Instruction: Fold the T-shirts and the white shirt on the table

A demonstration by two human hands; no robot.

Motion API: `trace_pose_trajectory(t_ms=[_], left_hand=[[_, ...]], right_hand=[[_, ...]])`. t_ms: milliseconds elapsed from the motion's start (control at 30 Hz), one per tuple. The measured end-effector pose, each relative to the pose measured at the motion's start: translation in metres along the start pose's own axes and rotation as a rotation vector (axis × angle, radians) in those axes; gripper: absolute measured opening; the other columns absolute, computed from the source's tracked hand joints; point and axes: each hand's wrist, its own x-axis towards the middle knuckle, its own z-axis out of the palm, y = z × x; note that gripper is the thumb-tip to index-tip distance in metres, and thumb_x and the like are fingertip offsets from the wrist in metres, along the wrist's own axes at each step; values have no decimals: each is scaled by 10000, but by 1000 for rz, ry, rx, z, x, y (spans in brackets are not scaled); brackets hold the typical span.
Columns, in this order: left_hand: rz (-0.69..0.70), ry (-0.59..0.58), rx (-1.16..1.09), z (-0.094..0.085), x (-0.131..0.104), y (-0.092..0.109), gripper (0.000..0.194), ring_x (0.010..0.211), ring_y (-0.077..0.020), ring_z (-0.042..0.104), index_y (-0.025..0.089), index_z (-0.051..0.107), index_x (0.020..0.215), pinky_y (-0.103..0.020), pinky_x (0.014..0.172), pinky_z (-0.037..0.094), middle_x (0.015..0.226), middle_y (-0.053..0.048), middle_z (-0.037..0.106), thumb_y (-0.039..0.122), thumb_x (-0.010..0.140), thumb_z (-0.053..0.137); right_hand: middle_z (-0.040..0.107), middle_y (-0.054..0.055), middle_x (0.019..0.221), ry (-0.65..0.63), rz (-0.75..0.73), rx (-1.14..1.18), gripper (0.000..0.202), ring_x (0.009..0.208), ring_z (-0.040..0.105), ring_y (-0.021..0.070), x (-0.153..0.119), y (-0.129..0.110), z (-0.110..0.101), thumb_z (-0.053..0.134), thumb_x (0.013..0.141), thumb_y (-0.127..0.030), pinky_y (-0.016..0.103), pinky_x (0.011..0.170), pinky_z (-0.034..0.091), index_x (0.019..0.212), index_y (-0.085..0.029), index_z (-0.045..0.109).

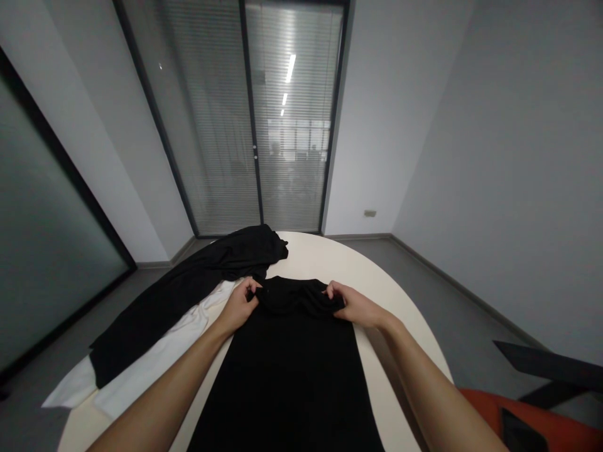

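Observation:
A black garment (292,370) lies stretched lengthwise over the table, its near end running out of the bottom of the view. At its far end the cloth is gathered into loose folds. My left hand (241,306) pinches the far left corner of this cloth, thumb and fingers closed on it. The far right corner is gripped by my right hand (351,302), its fingers curled round the fabric. Which kind of garment it is cannot be made out.
The rounded cream table (330,254) bears another dark garment (188,289) on the left, lying over white cloth (155,361). An orange chair (490,414) with black armrests stands at the lower right. Beyond the table are glass panels with blinds (292,176).

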Motion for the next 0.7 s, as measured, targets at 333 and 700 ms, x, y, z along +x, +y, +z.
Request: trace_pose_trajectory(t_ms=[333, 700], left_hand=[[-101, 98, -89, 9, 26, -8, 525, 1011, -205, 671, 188, 472, 1269, -360, 924, 511, 1019, -56, 684, 295, 793, 666], [-150, 221, 124, 19, 40, -34, 428, 919, -209, 701, 177, 509, 1252, -392, 867, 545, 970, -70, 704, 226, 837, 601]], right_hand=[[674, 73, 1216, 315, 55, 176, 382, 1116, 626, 229, 19, 21, 2, 568, 871, -335, 404, 1028, 456, 1226, -201, 609], [685, 78, 1219, 547, 26, 6, 466, 1156, 618, 189, 34, 51, 15, 589, 862, -255, 390, 1068, 412, 1318, -223, 497]])
